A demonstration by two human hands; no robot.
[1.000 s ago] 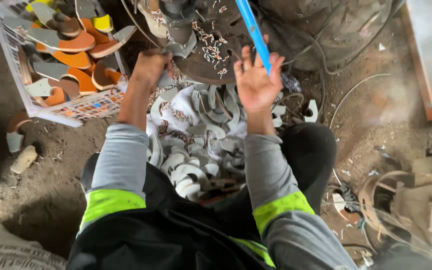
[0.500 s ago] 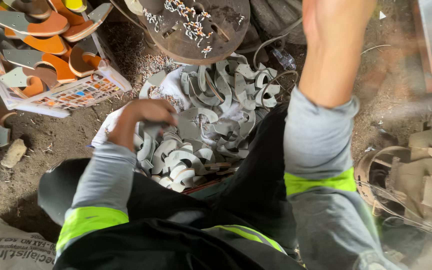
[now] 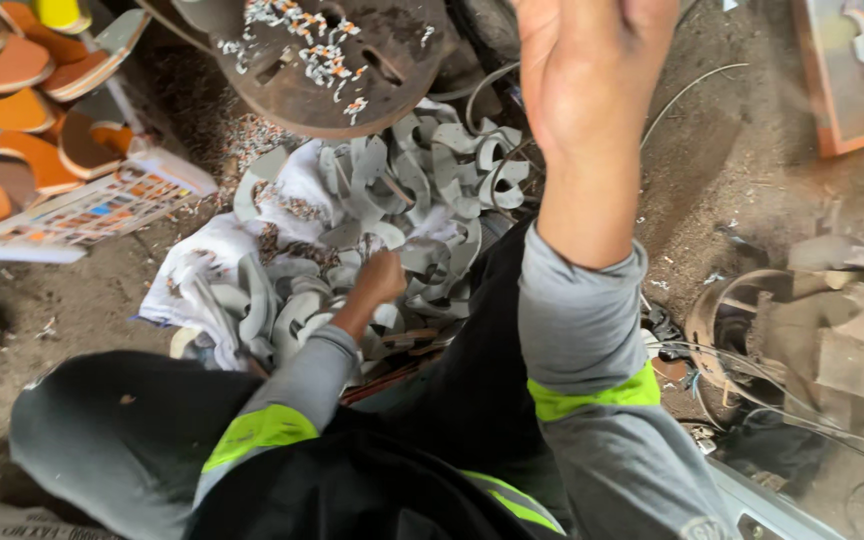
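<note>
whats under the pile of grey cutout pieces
A white cloth lies under the pile of grey cutout pieces, showing at its left edge. The left hand reaches into the pile. How far the cloth runs beneath is covered, as is the ground there.

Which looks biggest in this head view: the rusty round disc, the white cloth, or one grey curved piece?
1. White cloth, partly buried.
2. Rusty round disc, cut off by the frame, so these two are unsure.
3. One grey curved piece, clearly smallest.
</note>
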